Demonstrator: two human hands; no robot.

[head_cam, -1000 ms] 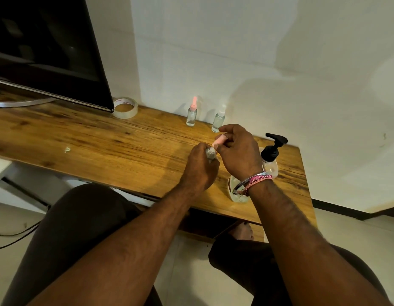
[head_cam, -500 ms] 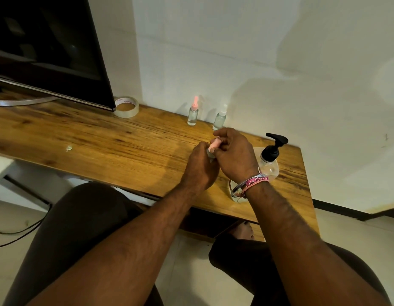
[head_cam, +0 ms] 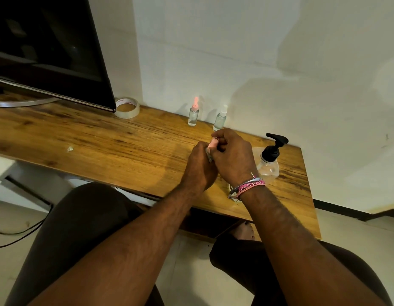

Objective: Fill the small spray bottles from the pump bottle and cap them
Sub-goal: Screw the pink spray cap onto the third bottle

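Left hand fingers curled round small spray bottle, right hand fingers pinching its pink cap

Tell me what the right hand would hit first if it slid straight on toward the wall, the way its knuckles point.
Likely the white-capped spray bottle, standing just past the right hand. The pink-capped spray bottle stands further left, probably outside that line. Depth is hard to judge from this single view.

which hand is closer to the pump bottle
Right. The right hand, pinching a pink cap, sits just left of the pump bottle. The left hand, gripping a small bottle, lies beyond it, farther left.
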